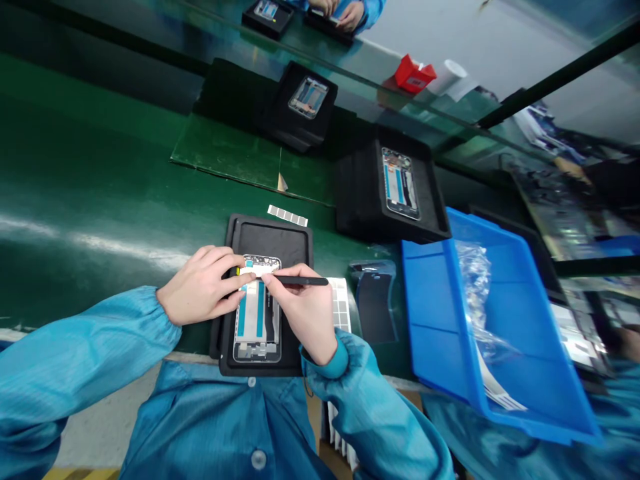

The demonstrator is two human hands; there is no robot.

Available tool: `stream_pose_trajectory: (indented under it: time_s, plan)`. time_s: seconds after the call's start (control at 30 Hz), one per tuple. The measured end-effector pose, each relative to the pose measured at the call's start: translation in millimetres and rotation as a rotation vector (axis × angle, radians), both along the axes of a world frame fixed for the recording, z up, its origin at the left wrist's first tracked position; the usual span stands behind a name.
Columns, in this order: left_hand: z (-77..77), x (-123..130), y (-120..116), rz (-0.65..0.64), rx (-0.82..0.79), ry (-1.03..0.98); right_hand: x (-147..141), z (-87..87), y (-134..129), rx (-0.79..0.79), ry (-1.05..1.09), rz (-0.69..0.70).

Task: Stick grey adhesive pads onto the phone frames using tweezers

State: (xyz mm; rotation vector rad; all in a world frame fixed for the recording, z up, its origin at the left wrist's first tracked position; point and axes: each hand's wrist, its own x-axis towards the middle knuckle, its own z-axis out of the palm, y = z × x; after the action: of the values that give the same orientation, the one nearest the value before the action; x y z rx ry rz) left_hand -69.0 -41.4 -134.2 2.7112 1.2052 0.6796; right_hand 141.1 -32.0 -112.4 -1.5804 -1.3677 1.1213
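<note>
A phone frame (253, 327) with blue strips and a dark ribbon lies in a black foam tray (295, 360) in front of me. My left hand (207, 285) rests its slightly spread fingertips on the upper left of the frame, near a small yellow tab (238, 271). Between the thumb and fingers of my right hand (307, 310) is a slim black tool, seemingly tweezers (313, 281), held almost level. Its tip points left over the upper part of the frame, close to my left fingertips, which partly hide that spot.
Right of the tray are a sticker sheet (341, 300) and a dark film (376, 300). A blue bin (435, 307) holds clear plastic. Stacked black trays (360, 200) carry another phone frame (400, 183). A sticker strip (287, 215) lies behind my tray. A co-worker's hands (350, 15) show beyond.
</note>
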Motion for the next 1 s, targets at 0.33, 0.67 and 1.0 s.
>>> stream_pose_trajectory:
  time_s: [0.33,0.67,1.0]
  plan:
    - [16.2,4,-13,0.191,-0.023,0.115,43,4.3,-18,0.153,0.087,-0.248]
    - [21.2,37,-52,0.625,-0.425,-0.132,48,-31.4,-38,0.169,0.462,-0.427]
    - [38.9,-48,11,0.789,-0.645,-0.968,30,-0.3,-18,0.231,0.678,-0.403]
